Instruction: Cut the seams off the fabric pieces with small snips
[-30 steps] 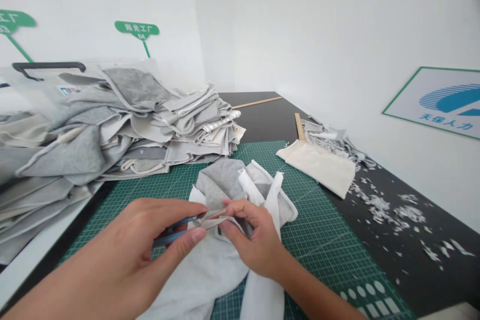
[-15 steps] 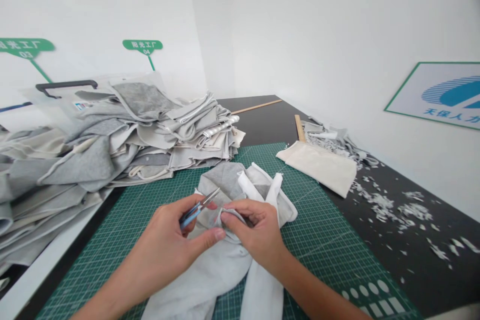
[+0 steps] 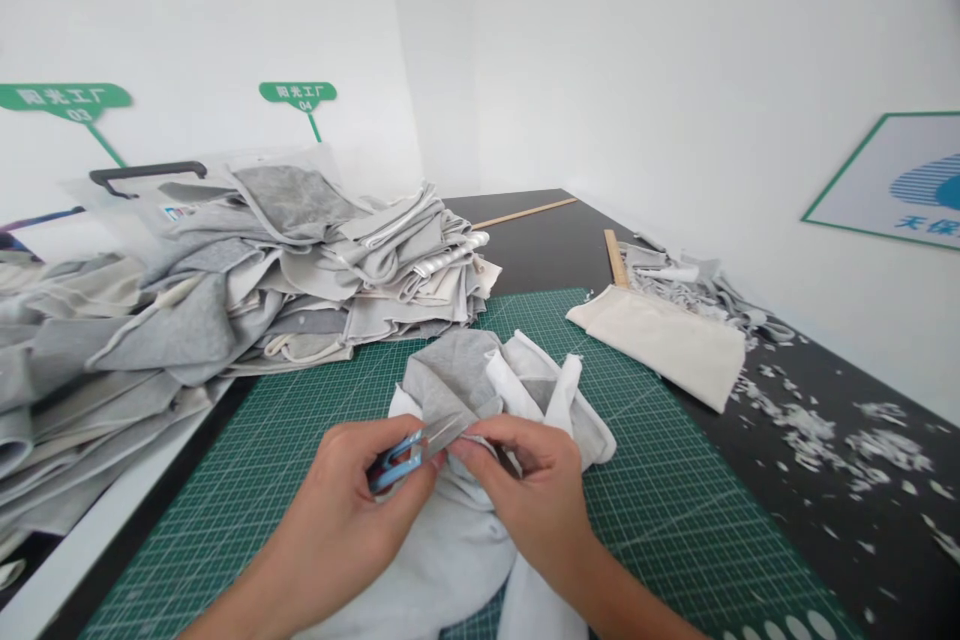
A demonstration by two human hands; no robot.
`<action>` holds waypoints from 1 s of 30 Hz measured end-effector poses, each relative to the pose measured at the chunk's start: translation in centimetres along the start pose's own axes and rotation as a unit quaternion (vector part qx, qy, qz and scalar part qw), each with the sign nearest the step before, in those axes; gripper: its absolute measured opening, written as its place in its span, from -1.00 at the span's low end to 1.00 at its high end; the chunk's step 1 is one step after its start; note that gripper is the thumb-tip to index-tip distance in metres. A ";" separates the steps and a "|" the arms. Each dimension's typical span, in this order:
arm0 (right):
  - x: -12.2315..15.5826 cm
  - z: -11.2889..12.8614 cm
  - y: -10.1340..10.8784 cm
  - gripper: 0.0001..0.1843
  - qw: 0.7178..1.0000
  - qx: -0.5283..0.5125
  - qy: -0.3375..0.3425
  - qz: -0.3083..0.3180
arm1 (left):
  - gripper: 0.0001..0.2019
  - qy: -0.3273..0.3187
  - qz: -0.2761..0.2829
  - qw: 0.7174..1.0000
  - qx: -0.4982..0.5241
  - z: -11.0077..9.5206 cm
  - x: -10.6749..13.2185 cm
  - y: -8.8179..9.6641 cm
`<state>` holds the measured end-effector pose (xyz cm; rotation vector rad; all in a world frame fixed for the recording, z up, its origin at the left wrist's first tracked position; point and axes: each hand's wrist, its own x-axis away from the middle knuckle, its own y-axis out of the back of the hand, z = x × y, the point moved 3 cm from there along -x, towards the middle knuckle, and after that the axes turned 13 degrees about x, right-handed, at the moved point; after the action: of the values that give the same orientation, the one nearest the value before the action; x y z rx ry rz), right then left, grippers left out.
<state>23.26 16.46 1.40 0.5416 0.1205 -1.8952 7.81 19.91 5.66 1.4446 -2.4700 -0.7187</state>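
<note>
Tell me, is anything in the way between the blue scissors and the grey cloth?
Nothing visible is. The left hand holds the blue scissors with the blades right at the grey cloth, whose edge the right hand pinches beside them.

Left hand [image 3: 352,500] gripping blue snips [image 3: 409,452], right hand [image 3: 536,490] pinching grey garment [image 3: 465,390], green cutting mat [image 3: 660,510]

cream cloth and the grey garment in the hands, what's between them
Only bare green cutting mat, seen in the head view; the cream cloth and the grey garment lie apart.
</note>
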 end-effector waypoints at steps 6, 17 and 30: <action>-0.4 0.0 -0.3 -0.88 0.999 -0.004 0.004 0.051 | -0.78 0.034 0.026 0.994 0.103 0.2 -0.1 0.5; -0.4 0.2 -0.7 -0.84 0.995 -0.031 0.025 0.093 | -0.78 0.035 0.052 0.985 0.163 1.3 -0.5 0.5; -0.7 -0.2 -0.5 -0.96 0.996 -0.057 -0.028 0.061 | -0.53 0.013 0.075 0.994 -0.082 -0.2 0.4 4.9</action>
<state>23.08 17.34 1.42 0.4092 0.1542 -1.7713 3.91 21.47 8.21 1.1902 -2.4040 -0.8435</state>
